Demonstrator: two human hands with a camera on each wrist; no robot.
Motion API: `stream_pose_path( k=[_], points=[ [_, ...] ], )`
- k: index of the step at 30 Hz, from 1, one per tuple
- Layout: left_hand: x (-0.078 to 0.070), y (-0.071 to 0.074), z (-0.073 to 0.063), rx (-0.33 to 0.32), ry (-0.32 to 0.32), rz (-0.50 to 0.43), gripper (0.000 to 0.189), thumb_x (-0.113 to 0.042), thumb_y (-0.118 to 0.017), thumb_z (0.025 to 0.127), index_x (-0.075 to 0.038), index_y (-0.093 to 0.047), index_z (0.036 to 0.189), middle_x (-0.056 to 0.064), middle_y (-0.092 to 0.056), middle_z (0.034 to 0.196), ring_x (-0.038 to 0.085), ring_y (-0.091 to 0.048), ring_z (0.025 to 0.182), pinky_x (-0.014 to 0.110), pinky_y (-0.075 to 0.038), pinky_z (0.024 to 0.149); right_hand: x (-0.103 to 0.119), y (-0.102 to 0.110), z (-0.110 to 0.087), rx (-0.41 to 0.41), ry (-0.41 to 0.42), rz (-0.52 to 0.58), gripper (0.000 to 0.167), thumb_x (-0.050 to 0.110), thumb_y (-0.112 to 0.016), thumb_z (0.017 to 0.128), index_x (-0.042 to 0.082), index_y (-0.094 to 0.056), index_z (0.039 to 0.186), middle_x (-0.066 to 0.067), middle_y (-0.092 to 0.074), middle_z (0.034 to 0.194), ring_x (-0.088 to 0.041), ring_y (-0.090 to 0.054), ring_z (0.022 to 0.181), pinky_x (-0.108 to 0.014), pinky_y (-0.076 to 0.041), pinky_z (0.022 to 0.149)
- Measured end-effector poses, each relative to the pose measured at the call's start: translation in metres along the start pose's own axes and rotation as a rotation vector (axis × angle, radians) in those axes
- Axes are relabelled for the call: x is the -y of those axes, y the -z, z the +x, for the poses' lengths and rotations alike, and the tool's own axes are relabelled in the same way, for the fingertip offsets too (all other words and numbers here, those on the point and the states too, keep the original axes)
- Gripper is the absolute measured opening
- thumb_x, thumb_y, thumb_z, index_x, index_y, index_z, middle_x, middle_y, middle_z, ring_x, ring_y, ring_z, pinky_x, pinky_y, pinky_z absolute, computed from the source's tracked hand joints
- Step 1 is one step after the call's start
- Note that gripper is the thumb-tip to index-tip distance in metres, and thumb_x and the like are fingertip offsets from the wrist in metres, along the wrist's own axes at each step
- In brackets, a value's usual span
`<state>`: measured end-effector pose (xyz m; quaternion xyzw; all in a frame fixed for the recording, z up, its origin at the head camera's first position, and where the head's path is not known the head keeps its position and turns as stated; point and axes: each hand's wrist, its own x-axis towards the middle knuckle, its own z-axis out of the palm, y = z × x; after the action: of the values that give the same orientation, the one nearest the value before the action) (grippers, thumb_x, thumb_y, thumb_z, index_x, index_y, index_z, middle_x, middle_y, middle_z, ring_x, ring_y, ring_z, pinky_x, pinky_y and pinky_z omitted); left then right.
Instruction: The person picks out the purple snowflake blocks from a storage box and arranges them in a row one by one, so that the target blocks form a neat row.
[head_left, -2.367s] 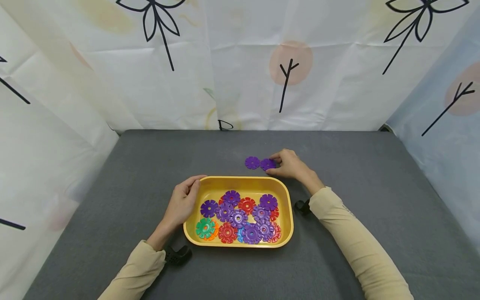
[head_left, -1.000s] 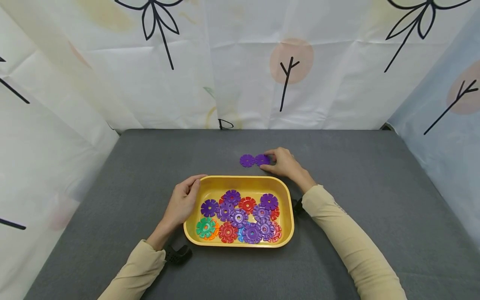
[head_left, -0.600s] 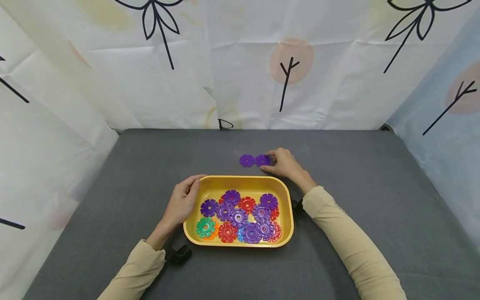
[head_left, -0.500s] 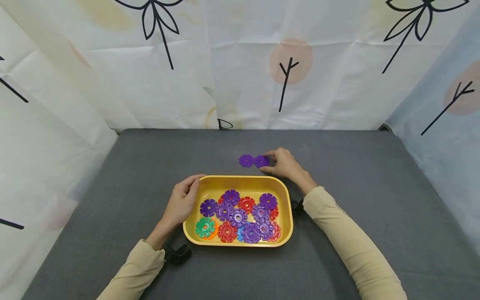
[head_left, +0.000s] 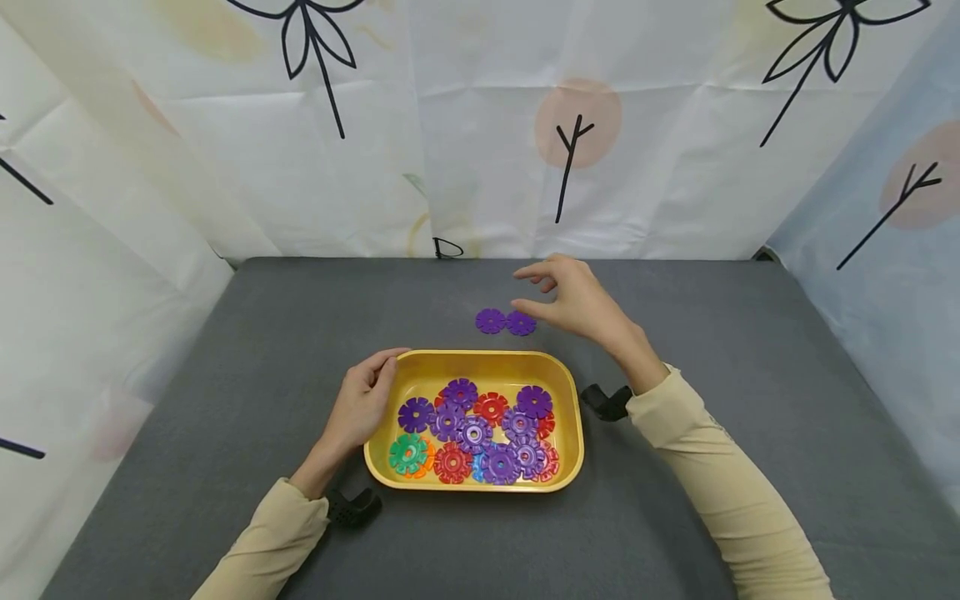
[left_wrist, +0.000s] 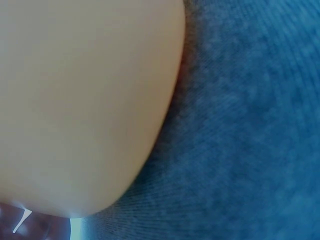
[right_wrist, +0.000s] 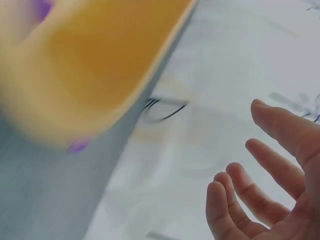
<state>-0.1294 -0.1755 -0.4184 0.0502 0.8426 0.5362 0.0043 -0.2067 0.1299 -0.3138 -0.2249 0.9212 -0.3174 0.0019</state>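
Note:
Two purple flower-shaped plastic discs lie side by side beyond the tray, a left disc (head_left: pixel 491 322) and a right disc (head_left: pixel 521 323); whether they interlock, I cannot tell. My right hand (head_left: pixel 570 300) is raised over the right disc, thumb and fingers spread apart, holding nothing. In the right wrist view the fingers of that right hand (right_wrist: pixel 270 185) are loosely bent in the air. My left hand (head_left: pixel 362 404) grips the far left corner of the yellow tray (head_left: pixel 480 357) between thumb and fingers. Bare skin of the left hand (left_wrist: pixel 80 100) fills much of the left wrist view.
Inside the tray lie several more flower discs: purple ones, a red disc (head_left: pixel 452 462), a green disc (head_left: pixel 408 454), and partly covered orange and blue ones. The tray stands on a grey table (head_left: pixel 300 317). A patterned white cloth (head_left: pixel 480 167) hangs behind the table.
The right hand has let go of the right purple disc and lifted up and away, its fingers spreading. Earlier, the disc pair shifted left with that hand. The left hand stays on the tray.

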Motion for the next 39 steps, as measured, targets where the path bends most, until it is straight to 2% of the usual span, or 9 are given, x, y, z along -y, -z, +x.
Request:
stream_pose_path(
  k=[4,9,16,20,23,27,31,35,39],
  points=[
    [-0.001,-0.001,0.0,-0.001,-0.003,-0.002,0.037,-0.022,-0.04,0.112,-0.003,-0.062,0.135,0.022,-0.071,0.118,0.029,-0.068,0.085,0.025,-0.057,0.064,0.025,-0.007,-0.003,-0.008,0.089,0.052,0.043,0.02,-0.08,0.089,0.004,-0.071,0.128,-0.017,-0.067,0.121,-0.032,-0.064,0.105,-0.044,-0.061,0.087],
    [0.0,-0.001,0.0,-0.004,-0.007,-0.005,0.038,-0.023,-0.039,0.112,-0.003,-0.061,0.135,0.022,-0.071,0.119,0.029,-0.069,0.087,0.024,-0.058,0.065,0.05,-0.026,-0.005,0.008,0.164,0.124,0.04,0.022,-0.082,0.088,0.006,-0.073,0.125,-0.013,-0.069,0.114,-0.026,-0.066,0.101,-0.038,-0.061,0.088],
    [0.001,0.001,0.001,0.004,-0.008,-0.024,0.038,-0.023,-0.039,0.112,-0.002,-0.061,0.136,0.024,-0.072,0.108,0.025,-0.07,0.076,0.026,-0.059,0.062,0.072,-0.066,-0.003,0.123,0.241,0.227,0.039,0.021,-0.083,0.087,0.004,-0.074,0.122,-0.012,-0.072,0.111,-0.025,-0.068,0.1,-0.036,-0.062,0.089],
    [0.002,0.001,0.003,0.016,-0.001,-0.03,0.039,-0.025,-0.039,0.112,-0.003,-0.061,0.136,0.025,-0.072,0.103,0.018,-0.064,0.065,0.024,-0.055,0.057,0.074,-0.088,0.0,0.222,0.262,0.243,0.038,0.019,-0.083,0.087,0.004,-0.075,0.121,-0.014,-0.074,0.111,-0.027,-0.069,0.101,-0.037,-0.061,0.09],
    [0.002,0.001,0.003,0.026,0.004,-0.024,0.041,-0.027,-0.038,0.113,-0.004,-0.061,0.136,0.024,-0.072,0.107,0.014,-0.061,0.065,0.023,-0.053,0.058,0.071,-0.102,0.004,0.295,0.274,0.235,0.037,0.018,-0.082,0.088,0.005,-0.075,0.122,-0.015,-0.074,0.112,-0.028,-0.069,0.103,-0.036,-0.06,0.09],
    [0.002,0.002,0.004,0.018,0.002,-0.022,0.041,-0.028,-0.038,0.113,-0.004,-0.062,0.136,0.022,-0.073,0.114,0.016,-0.066,0.074,0.024,-0.055,0.062,0.066,-0.113,0.008,0.37,0.268,0.264,0.037,0.016,-0.081,0.089,0.005,-0.075,0.122,-0.014,-0.074,0.118,-0.027,-0.07,0.107,-0.033,-0.06,0.092],
    [0.003,0.002,0.003,0.012,-0.004,-0.019,0.04,-0.026,-0.038,0.113,-0.004,-0.062,0.135,0.022,-0.073,0.113,0.019,-0.068,0.079,0.024,-0.057,0.064,0.06,-0.119,0.01,0.438,0.249,0.317,0.037,0.013,-0.081,0.088,0.003,-0.074,0.123,-0.015,-0.074,0.123,-0.028,-0.072,0.113,-0.031,-0.06,0.092],
    [0.003,0.002,0.003,0.009,-0.017,-0.011,0.039,-0.023,-0.039,0.112,-0.002,-0.062,0.135,0.023,-0.072,0.113,0.011,-0.066,0.079,0.021,-0.057,0.066,0.056,-0.126,0.011,0.51,0.278,0.255,0.04,0.014,-0.083,0.087,0.002,-0.073,0.124,-0.013,-0.074,0.124,-0.025,-0.072,0.11,-0.028,-0.06,0.09],
    [0.003,0.001,0.003,0.006,-0.015,-0.007,0.038,-0.023,-0.039,0.112,-0.002,-0.062,0.135,0.022,-0.072,0.117,0.007,-0.064,0.081,0.019,-0.056,0.069,0.055,-0.132,0.014,0.538,0.316,0.149,0.044,0.016,-0.085,0.085,0.004,-0.073,0.126,-0.009,-0.075,0.118,-0.022,-0.065,0.094,-0.02,-0.054,0.08]
  ],
)
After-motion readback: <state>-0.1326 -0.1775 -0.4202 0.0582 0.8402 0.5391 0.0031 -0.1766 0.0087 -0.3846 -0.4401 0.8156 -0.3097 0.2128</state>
